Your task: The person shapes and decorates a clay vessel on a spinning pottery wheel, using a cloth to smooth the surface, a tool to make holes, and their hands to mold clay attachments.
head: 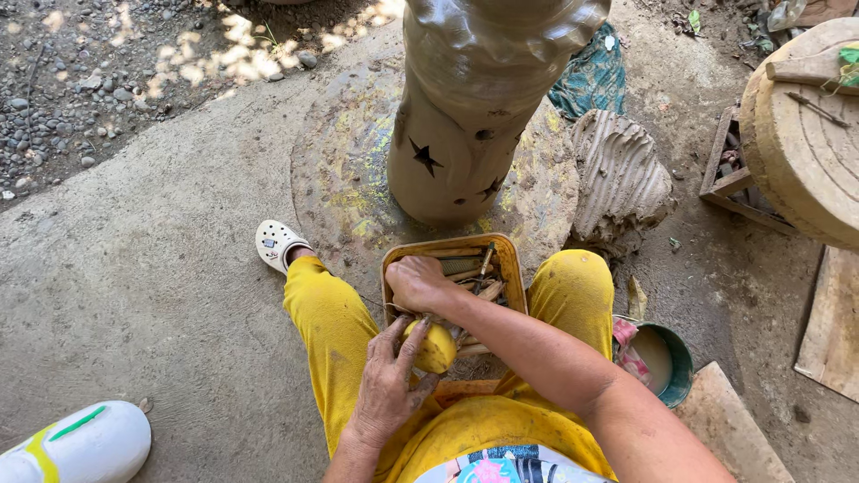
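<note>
A yellow sponge (436, 347) is held in the left hand (390, 380), fingers wrapped around it, over a brown tray (510, 259) of tools on the lap. The right hand (417, 284) is curled down among the tools; what it grips cannot be told.

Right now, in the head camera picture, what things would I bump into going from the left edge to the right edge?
White plastic jug → white clog → tall clay column with star holes → ridged lump of clay → green bucket → round stone wheel.
</note>
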